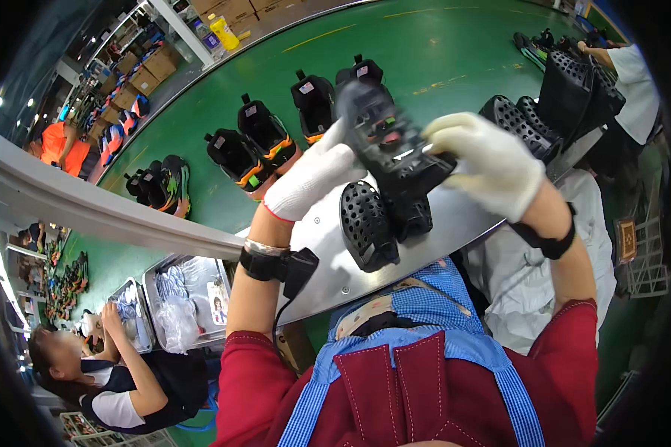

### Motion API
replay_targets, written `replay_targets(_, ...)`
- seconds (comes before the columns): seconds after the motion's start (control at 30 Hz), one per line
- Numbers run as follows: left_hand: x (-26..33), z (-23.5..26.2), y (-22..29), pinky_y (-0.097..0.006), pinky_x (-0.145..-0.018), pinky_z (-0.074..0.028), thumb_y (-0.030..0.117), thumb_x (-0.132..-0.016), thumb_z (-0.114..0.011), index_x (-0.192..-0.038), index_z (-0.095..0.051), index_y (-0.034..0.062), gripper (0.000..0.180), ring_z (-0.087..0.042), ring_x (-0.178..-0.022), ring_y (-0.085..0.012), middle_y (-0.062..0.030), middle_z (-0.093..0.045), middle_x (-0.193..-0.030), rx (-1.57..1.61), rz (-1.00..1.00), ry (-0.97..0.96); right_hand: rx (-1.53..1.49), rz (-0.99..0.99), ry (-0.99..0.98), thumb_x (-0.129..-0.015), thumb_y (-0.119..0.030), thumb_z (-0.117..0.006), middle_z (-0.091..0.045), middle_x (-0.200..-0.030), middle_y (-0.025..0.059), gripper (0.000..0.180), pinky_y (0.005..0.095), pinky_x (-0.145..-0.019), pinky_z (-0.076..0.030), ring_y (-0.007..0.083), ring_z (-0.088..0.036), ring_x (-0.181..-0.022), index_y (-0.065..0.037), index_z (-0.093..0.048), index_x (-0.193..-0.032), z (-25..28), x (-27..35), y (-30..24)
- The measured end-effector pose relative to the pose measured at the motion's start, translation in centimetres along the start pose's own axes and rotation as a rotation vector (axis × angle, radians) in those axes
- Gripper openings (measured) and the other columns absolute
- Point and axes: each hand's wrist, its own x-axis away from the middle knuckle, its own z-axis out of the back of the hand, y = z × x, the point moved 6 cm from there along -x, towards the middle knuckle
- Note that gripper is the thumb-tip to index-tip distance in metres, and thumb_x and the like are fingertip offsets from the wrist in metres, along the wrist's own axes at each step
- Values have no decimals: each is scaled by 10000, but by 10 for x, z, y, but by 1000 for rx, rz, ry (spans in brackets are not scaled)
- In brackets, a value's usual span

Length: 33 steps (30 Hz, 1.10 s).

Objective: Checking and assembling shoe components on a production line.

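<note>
My left hand, in a white knit glove, is closed on the toe side of a black plastic shoe tree, tilted and smeared by motion. Its fingers are partly hidden behind that piece. My right hand, also white-gloved, has its fingers curled round the other end. Just below, two black perforated shoe trees lie on the metal table: one on the left and one partly covered. Beyond my left hand stand several black shoes with orange and green trim.
More perforated shoe trees lie on the right beside a black box-like container. A white post crosses at the left. Trays of wrapped items stand lower left, near a seated co-worker. Another person stands at the far right.
</note>
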Motion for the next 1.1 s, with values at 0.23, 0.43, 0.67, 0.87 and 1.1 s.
replay_targets(0.23,14,21,3,-373,-924,-511,258,-885,-525,-1278,-508,-9,475,-646,-988,-244,-149,-652,-1078,456,-142,240,-426,-55,30,-718,-44,-732,-567,-1168,130,423,348,-851,-505,281,-589,-996,-38,-567,-1108,-70,-37,-11)
replay_targets(0.43,20,50,-14,-302,-740,-531,249,-876,-581,-947,-610,86,180,-638,-766,-161,-35,-650,-839,244,-279,539,-400,-421,-174,-764,-369,-706,-619,-1023,236,582,391,-860,-492,368,-624,-972,35,-535,-1146,-116,-52,10)
replay_targets(0.67,-7,57,-38,-288,-772,-504,252,-878,-624,-1030,-580,103,217,-606,-835,-122,-1,-613,-894,421,-337,518,-234,-536,-30,-763,-367,-693,-655,-844,225,429,437,-747,-517,399,-651,-826,-11,-568,-968,-120,-49,20)
replay_targets(0.87,-12,86,-26,-335,-800,-478,449,-914,-558,-1038,-630,26,447,-616,-878,-259,-128,-625,-946,-664,-147,575,-48,-517,-113,-793,-374,-637,-651,-810,232,389,461,-728,-511,405,-649,-797,-34,-560,-964,-102,-49,49)
replay_targets(1.1,-28,145,-54,-365,-935,-455,192,-870,-607,-1156,-623,33,327,-594,-1060,-334,-177,-625,-1107,-1300,-3,439,197,-551,-312,-796,-367,-587,-665,-837,238,421,458,-774,-514,418,-648,-817,-52,-592,-1076,-101,-58,60)
